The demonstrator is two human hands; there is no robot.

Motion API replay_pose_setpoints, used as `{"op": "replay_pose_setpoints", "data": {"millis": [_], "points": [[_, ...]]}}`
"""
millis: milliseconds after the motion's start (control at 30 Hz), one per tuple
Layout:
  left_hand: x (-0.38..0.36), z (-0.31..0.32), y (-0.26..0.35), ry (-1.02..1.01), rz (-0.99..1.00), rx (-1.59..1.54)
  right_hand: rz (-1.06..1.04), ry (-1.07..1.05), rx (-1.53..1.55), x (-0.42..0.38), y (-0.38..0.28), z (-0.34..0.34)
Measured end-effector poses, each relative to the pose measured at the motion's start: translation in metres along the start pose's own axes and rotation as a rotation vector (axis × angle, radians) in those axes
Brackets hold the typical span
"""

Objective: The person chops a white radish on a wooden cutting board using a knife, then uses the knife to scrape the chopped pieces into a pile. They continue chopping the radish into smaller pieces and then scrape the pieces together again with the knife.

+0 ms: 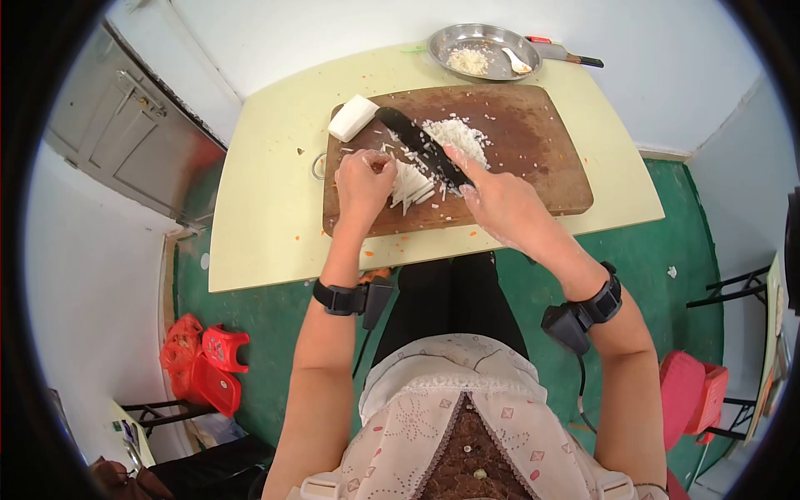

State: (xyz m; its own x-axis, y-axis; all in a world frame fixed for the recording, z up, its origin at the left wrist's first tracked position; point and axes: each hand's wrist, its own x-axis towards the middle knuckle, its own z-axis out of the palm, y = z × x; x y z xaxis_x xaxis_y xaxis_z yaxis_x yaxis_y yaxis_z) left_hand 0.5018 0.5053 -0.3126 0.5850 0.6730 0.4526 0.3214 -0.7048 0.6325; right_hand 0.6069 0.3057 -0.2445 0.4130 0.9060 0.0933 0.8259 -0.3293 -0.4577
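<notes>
My right hand [506, 208] is wrapped round the handle end of a black-bladed knife [412, 137], its index finger stretched along the blade. The blade lies slantwise over the brown cutting board [542, 158]. My left hand [364, 187] is closed, its curled fingers at the left edge of a fan of white radish strips [410, 187]; the fingertips are partly hidden. Finely chopped white radish [461, 140] is heaped just right of the blade. A peeled white radish block [353, 117] rests at the board's far left corner.
On the pale yellow table [267, 183], a steel pan [457, 33] at the back holds chopped white bits [468, 61] and a white spoon [516, 61]. Beside it lies a cleaver [567, 55]. A metal ring [318, 167] touches the board's left side. Red stools [218, 379] stand on the floor.
</notes>
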Motion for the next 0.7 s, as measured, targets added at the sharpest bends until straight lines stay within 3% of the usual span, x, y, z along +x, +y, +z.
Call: {"op": "replay_pose_setpoints", "data": {"millis": [33, 167, 367, 467, 567, 600, 700], "points": [[0.000, -0.003, -0.001, -0.029, 0.100, 0.076, 0.014, -0.010, -0.002, 0.001, 0.001, -0.002], [0.004, -0.008, 0.002, -0.304, 0.068, 0.210, 0.028, -0.017, -0.030, 0.004, 0.003, -0.001], [-0.001, -0.005, -0.004, -0.187, -0.029, -0.089, 0.057, -0.073, 0.023, -0.001, 0.003, -0.004], [-0.014, -0.002, -0.003, -0.069, -0.207, -0.164, -0.001, -0.044, -0.029, -0.003, 0.007, 0.000], [-0.025, 0.007, 0.002, -0.135, 0.128, 0.189, 0.015, -0.080, -0.039, 0.000, 0.009, 0.002], [-0.025, 0.006, 0.004, -0.286, 0.079, 0.198, 0.027, -0.087, -0.057, 0.001, 0.008, 0.002], [-0.017, 0.001, 0.006, -0.412, 0.088, 0.248, 0.080, -0.121, -0.087, 0.002, 0.004, -0.001]]}}
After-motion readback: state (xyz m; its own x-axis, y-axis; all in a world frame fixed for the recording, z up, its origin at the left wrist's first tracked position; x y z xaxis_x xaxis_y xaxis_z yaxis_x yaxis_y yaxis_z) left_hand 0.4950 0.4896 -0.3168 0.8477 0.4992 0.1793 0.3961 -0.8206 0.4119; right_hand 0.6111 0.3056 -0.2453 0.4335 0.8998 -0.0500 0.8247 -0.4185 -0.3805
